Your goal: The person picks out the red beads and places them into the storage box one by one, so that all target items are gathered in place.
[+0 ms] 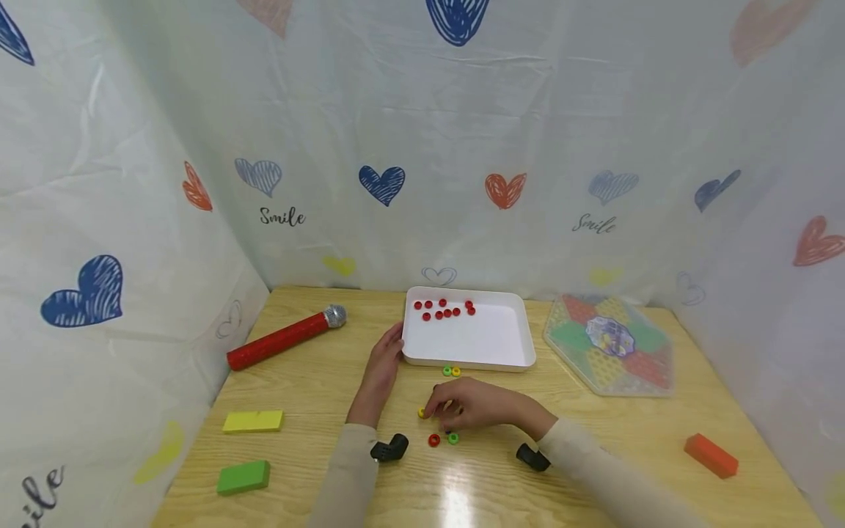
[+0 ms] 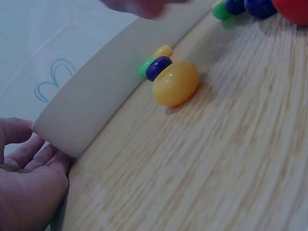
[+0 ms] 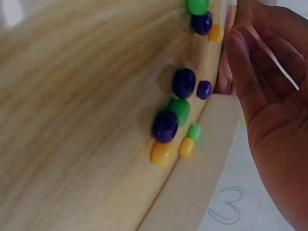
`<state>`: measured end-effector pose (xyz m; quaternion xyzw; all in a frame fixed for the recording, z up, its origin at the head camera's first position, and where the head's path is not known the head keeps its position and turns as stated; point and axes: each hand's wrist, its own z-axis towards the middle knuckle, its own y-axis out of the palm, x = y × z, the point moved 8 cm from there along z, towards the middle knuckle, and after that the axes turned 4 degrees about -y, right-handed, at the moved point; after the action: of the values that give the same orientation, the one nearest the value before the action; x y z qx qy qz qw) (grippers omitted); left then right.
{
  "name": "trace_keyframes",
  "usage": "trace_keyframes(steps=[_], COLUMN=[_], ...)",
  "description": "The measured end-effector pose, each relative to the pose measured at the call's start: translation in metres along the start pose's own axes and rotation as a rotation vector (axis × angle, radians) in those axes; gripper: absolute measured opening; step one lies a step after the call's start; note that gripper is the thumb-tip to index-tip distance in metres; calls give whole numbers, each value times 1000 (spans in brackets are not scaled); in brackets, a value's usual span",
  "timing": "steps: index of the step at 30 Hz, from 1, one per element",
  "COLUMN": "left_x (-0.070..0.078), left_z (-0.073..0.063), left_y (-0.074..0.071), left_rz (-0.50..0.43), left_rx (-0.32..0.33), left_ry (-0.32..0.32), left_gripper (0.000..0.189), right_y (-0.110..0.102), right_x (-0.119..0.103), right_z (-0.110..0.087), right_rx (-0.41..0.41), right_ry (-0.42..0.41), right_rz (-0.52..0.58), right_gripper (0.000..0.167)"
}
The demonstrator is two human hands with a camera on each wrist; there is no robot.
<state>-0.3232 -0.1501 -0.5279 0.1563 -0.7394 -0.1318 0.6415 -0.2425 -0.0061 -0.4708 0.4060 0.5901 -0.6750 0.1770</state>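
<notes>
My left hand (image 1: 383, 367) grips the left end of a white tray (image 1: 485, 352); in the left wrist view its thumb lies at the rim and its fingers against the outer wall. Several red beads (image 1: 447, 313) lie inside the tray. My right hand (image 1: 478, 403) is over the small beads in front of the tray, its thumb and index fingertips close together. Whether a bead sits between them is hidden. Around it lie a yellow bead (image 1: 421, 413), a red bead (image 1: 433, 440) and a green bead (image 1: 452, 438). Dark purple beads (image 3: 184, 83) show in the right wrist view.
A red microphone (image 1: 284, 340) lies at the left, with a yellow block (image 1: 254, 421) and a green block (image 1: 243, 477) nearer. A clear compartment box of beads (image 1: 610, 345) stands right of the tray. An orange-red block (image 1: 711, 455) lies far right.
</notes>
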Motion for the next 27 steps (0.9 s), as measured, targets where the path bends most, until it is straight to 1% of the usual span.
trace_keyframes(steps=[2,5,12,19,23,27], left_x=[0,-3,-3,-3,-3,-3], left_z=[1,3,4,2,1,1], left_y=[0,-3,-4,-3,-2,0], left_rz=[8,23,19,14,11,17], left_rx=[-1,18,29,34,39,21], left_ry=[-3,-14,-12,-19,-21,-12], left_gripper=[46,46,45,45,45,46], right_y=[7,14,22,31,33,34], right_x=[2,1,-6,-10,-13,-13], right_z=[-1,-1,0,3,5,5], right_rx=[-17,-23,-4,-22,-21,-25], right_ry=[-3,-10,-90,-77,-93,-101], right_rz=[-13,-50,-146,-169,-186,-209], right_gripper=[26,25,22,22,20,15])
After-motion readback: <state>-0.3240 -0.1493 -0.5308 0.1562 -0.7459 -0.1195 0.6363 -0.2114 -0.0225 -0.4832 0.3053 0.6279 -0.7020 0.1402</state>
